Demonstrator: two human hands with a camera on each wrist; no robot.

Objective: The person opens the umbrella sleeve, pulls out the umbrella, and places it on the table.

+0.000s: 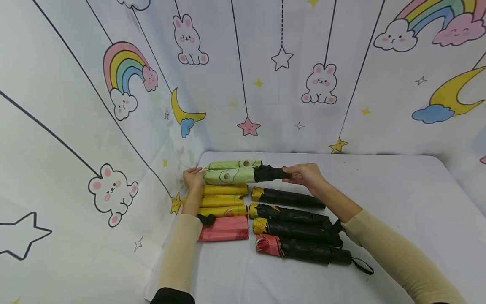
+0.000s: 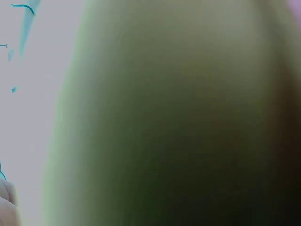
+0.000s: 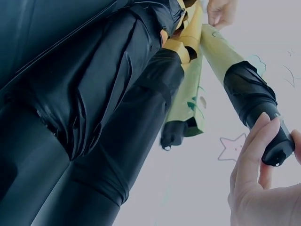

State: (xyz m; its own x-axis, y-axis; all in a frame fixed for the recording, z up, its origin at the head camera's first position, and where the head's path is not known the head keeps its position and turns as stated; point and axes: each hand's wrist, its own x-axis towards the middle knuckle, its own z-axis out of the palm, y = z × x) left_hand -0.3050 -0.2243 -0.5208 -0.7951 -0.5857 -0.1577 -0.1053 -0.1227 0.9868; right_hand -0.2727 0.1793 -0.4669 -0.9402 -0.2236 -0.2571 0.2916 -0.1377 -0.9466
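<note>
Both hands hold a folded umbrella (image 1: 231,175) lying level, its light green avocado-print sleeve covering the left part and black fabric showing on the right. At the sleeve's left end, my left hand (image 1: 193,177) grips it; the right wrist view shows those fingers (image 3: 222,12) at the far end. My right hand (image 1: 306,175) pinches the black handle (image 3: 270,136) between thumb and fingers. Just behind lies another green avocado-print umbrella (image 1: 228,164), partly covered. The left wrist view is mostly blurred, with a bit of hand (image 2: 7,207) at its lower left.
Nearer me on the white table (image 1: 379,190) lie several yellow sleeves (image 1: 224,200) and a red sleeve (image 1: 228,229) on the left. Black folded umbrellas (image 1: 292,213) with yellow ends line the right, with a red-ended one (image 1: 303,250) nearest. Printed white cloth (image 1: 216,84) hangs behind.
</note>
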